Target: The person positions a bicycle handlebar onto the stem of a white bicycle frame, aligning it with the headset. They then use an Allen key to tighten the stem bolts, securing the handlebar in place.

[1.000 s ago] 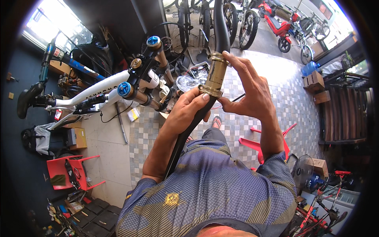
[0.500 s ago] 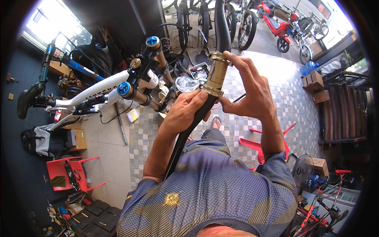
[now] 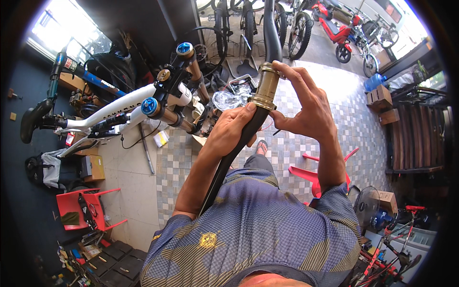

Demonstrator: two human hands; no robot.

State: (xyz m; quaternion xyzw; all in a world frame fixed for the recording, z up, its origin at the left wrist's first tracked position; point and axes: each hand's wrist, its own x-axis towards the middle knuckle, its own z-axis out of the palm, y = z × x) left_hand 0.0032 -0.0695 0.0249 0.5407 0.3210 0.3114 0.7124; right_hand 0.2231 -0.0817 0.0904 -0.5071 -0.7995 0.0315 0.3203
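Observation:
A long black bent bar (image 3: 242, 135), shaped like a handlebar, runs from beside my left arm up past the middle of the view. Around it sits a brass-coloured sleeve (image 3: 266, 86) with a ring at each end. My left hand (image 3: 228, 128) is closed round the bar just below the sleeve, its thumb lying by the lower ring. My right hand (image 3: 311, 107) spans the sleeve's right side, index finger and thumb spread wide. Its index fingertip touches the upper ring; the thumb tip is close to the lower ring, and whether it touches cannot be told.
On the left stands a white bicycle frame (image 3: 114, 103) with a bronze double-crown fork (image 3: 172, 112) and blue caps. Red chairs (image 3: 79, 209) stand at both sides. Parked bicycles (image 3: 299, 36) and a red scooter (image 3: 336, 32) are at the far side. A fan (image 3: 367, 205) stands right.
The sleeve now looks turned on the bar: a lug on the left of its lower ring no longer shows. Both hands have shifted slightly right, with the bar.

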